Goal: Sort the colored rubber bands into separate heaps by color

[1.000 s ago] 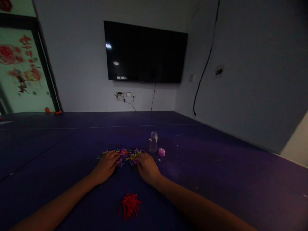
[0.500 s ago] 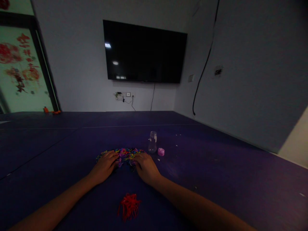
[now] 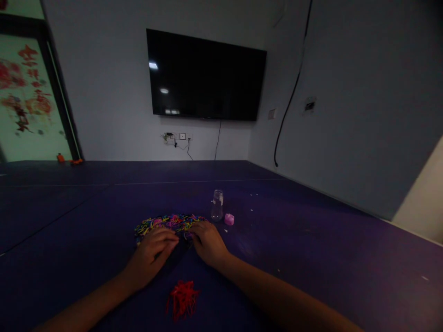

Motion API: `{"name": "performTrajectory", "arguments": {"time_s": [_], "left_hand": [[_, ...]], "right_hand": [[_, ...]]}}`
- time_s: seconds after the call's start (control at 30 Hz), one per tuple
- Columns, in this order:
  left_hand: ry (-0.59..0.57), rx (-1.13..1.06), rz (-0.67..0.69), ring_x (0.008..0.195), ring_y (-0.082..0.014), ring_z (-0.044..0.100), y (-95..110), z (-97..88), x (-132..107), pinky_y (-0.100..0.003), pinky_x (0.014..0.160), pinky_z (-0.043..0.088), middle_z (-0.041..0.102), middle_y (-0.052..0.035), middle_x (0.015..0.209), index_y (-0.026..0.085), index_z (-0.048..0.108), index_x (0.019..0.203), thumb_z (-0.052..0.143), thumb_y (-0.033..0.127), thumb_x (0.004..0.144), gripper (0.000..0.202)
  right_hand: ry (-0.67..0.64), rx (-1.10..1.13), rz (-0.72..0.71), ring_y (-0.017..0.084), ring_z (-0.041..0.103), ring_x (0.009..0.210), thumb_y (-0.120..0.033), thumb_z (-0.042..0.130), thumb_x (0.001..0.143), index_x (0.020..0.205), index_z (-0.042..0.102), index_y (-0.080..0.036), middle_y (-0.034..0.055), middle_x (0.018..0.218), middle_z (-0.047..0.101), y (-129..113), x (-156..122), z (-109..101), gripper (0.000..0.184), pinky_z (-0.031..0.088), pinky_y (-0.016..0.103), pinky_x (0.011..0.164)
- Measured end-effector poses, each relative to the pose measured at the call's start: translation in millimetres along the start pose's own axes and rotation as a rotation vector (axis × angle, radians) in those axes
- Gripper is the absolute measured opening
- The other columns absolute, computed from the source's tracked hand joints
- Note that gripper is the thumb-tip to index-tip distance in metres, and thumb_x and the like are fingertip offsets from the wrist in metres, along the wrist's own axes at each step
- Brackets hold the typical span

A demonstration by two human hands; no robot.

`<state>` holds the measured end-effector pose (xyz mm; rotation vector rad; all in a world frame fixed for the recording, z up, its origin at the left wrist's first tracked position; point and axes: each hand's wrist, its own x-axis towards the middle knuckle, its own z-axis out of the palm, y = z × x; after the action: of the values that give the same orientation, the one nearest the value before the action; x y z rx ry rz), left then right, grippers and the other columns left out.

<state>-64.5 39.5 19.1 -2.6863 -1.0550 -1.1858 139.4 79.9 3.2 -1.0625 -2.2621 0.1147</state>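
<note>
Left hand (image 3: 152,253), bare | left forearm (image 3: 104,297), bare, slim, tapering | right hand (image 3: 208,243), bare | right forearm (image 3: 270,290), bare, slim, tapering | fine detail dim

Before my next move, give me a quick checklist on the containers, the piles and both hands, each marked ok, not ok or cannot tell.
1. Transparent cylindrical bottle upright: ok.
2. Bottle's mouth uncovered, small pink rounded cap beside it: ok.
3. Loose red bundle of thin strands apart from the multicoloured pile of small loops: ok.
4. Right hand clear of the multicoloured pile: not ok, its fingers are at it.
5. Left hand with an empty grip: cannot tell.
</note>
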Motion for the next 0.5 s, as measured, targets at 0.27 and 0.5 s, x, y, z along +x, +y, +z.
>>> {"name": "performTrajectory", "arguments": {"time_s": [0.27, 0.5], "left_hand": [[-0.139, -0.233, 0.145, 0.064, -0.0165, 0.055, 49.0, 4.1, -4.5, -0.032, 0.065, 0.045, 0.061, -0.0036, 0.061, 0.019, 0.064, 0.068, 0.037, 0.026, 0.095, 0.039], [-0.180, -0.373, -0.020, 0.065, -0.0136, 0.055, 47.2, 1.2, -3.9, -0.025, 0.060, 0.045, 0.058, -0.0032, 0.070, 0.019, 0.067, 0.072, 0.036, 0.037, 0.096, 0.043]], "right_hand": [[0.012, 0.007, -0.011, 0.019, 0.056, 0.101, -0.009, 0.047, 0.084, 0.101, 0.064, -0.020, 0.0054, 0.102, 0.065, 0.7, 0.0, 1.1, 0.027, 0.040, 0.034, 0.088], [0.015, -0.007, -0.022, 0.019, 0.055, 0.102, -0.009, 0.047, 0.085, 0.102, 0.064, -0.020, 0.0056, 0.102, 0.065, -0.7, -0.7, 0.5, 0.027, 0.040, 0.034, 0.088]]}}
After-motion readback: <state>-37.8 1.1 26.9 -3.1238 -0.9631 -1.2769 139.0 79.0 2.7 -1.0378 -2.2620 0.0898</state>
